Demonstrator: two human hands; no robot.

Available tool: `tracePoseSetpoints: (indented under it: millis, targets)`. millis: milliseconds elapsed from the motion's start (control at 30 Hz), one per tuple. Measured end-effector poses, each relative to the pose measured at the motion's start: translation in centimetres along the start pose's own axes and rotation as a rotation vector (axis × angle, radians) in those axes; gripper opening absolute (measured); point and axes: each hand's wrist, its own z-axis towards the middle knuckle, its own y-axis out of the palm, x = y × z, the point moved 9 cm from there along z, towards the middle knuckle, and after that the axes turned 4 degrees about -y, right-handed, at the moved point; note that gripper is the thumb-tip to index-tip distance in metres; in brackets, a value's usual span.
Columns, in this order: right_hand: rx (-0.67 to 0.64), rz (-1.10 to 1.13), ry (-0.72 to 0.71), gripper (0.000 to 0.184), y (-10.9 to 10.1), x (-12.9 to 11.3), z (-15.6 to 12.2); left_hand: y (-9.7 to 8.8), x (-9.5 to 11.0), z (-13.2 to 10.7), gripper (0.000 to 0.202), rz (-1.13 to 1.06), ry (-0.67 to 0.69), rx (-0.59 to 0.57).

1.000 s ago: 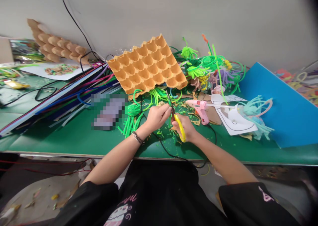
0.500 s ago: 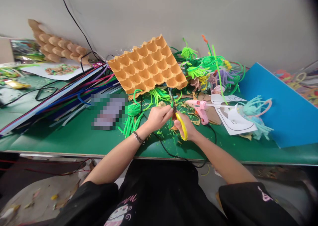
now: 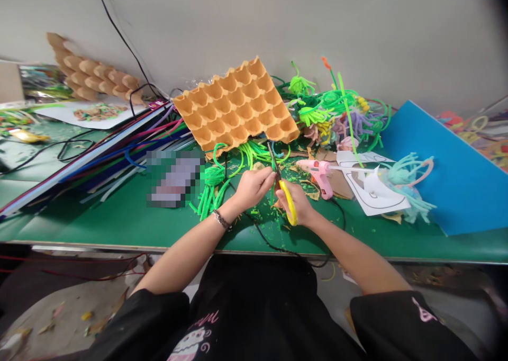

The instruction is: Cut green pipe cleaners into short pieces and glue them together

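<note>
From afar I saw the right hand [image 3: 298, 203] gripping yellow-handled scissors [image 3: 292, 205] toward the front edge of the table [image 3: 130, 223], the left hand [image 3: 255, 187] pinching a green strand [image 3: 273, 166] beside the blades [image 3: 272, 154].

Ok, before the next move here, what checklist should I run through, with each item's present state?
1. Scissors gripped in the right hand: ok, yellow handles in hand.
2. Left hand well clear of the blades: not ok, its fingertips are right beside them.
3. Green strand held by the left hand: ok, though partly hidden.
4. Pink glue gun out of both hands: ok, lying beyond the right hand.
5. Glue gun cool: cannot tell.
6. Table swept of clippings: not ok, green bits scattered.
</note>
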Motion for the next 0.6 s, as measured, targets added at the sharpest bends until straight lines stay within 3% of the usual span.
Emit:
tracePoseSetpoints:
  millis: [600]
  targets:
    - [0.031,0.018,0.041,0.045,0.16,0.29,-0.14,0.03,-0.37,-0.08,0.031,0.008,-0.014,0.011]
